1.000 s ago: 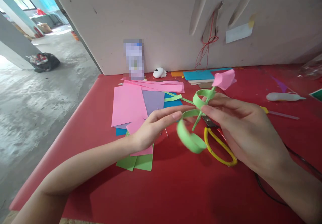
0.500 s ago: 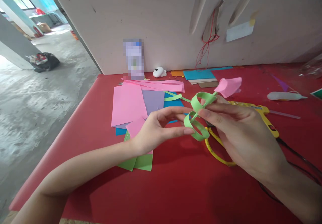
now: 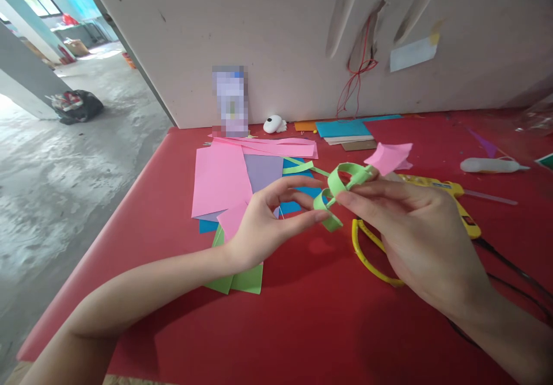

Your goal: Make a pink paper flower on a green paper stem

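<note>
A paper flower has a pink bloom (image 3: 389,157), a thin green stem and green paper strips curled into loops. My right hand (image 3: 415,218) is closed on the stem, thumb and fingers pinching it just below the bloom, beside the upper green loop (image 3: 334,184). Around the lower green loop (image 3: 332,222) curve the thumb and fingers of my left hand (image 3: 263,218); the thumb tip touches it. The flower is held tilted above the red table, bloom to the upper right. Its stem is partly hidden by the right fingers.
Pink sheets (image 3: 220,183), a purple sheet (image 3: 264,172) and green sheets (image 3: 246,279) lie left of centre. A yellow glue gun (image 3: 469,221) and yellow-handled scissors (image 3: 367,261) lie near my right hand. A phone (image 3: 232,99), blurred, leans on the back board. A white bottle (image 3: 490,165) lies right.
The pink bloom has turned and dipped slightly in my right hand. The lower green loop looks smaller and has shifted left and up, with my left thumb tip a little higher.
</note>
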A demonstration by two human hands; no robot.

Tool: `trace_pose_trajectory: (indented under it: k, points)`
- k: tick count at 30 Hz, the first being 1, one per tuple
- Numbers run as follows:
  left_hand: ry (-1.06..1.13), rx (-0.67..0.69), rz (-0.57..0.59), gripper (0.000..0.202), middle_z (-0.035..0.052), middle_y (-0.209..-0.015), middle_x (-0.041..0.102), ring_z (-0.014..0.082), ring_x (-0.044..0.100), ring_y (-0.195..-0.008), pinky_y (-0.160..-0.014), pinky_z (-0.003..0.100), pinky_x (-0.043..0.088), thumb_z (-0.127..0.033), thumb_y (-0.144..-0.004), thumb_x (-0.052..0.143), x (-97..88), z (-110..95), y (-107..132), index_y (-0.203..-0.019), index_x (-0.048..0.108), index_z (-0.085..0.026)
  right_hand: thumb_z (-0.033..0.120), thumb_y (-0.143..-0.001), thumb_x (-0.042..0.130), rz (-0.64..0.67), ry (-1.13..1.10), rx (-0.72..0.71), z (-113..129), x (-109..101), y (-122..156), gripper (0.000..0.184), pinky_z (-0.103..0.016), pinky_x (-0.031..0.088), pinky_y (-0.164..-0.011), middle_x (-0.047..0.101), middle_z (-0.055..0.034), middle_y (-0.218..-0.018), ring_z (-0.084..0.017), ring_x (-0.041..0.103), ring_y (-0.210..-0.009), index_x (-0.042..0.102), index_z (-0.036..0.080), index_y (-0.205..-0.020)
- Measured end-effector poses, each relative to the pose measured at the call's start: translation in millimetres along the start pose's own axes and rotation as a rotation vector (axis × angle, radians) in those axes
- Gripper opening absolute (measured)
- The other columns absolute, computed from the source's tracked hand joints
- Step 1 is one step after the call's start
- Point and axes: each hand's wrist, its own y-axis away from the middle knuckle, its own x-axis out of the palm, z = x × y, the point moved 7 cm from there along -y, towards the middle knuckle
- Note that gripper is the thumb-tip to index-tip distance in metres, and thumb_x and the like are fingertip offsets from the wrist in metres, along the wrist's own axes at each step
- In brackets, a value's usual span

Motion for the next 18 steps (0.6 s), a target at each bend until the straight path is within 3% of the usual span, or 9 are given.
trace_pose_trajectory:
  k: [6, 12, 18]
  points:
    - [-0.022, 0.046, 0.011, 0.033, -0.0058, -0.073, 0.067, 0.0092, 0.063, -0.075, -0.084, 0.025, 0.047, -0.022, -0.073, 0.076, 1.7, -4.7, 1.5, -0.103, 0.062, -0.022, 0.030, -0.070, 0.075, 0.022, -0.038, -0.002, 1.1, 1.7, -1.2, 0.011, -0.028, 0.047, -0.080, 0.060, 0.0043, -0.080, -0.012, 0.058, -0.086, 0.074, 0.038, -0.064]
    - [0.001, -0.018, -0.036, 0.030, -0.0050, -0.068, 0.064, 0.0125, 0.064, -0.076, -0.078, 0.029, 0.044, -0.033, -0.075, 0.075, -1.6, 0.4, 0.7, -0.100, 0.062, -0.023, 0.032, -0.070, 0.074, 0.026, -0.069, 0.035, -1.8, 2.1, -2.4, 0.007, -0.032, 0.047, -0.078, 0.063, 0.0048, -0.075, -0.014, 0.057, -0.077, 0.074, 0.039, -0.068]
    - [0.057, -0.072, -0.025, 0.033, -0.0056, -0.064, 0.062, 0.0118, 0.062, -0.069, -0.074, 0.029, 0.045, -0.031, -0.074, 0.075, -0.7, 3.6, 0.5, -0.103, 0.062, -0.024, 0.034, -0.071, 0.074, 0.056, -0.073, 0.022, -3.3, 4.7, -3.1, 0.006, -0.030, 0.046, -0.076, 0.063, 0.0048, -0.079, -0.013, 0.057, -0.081, 0.074, 0.039, -0.068]
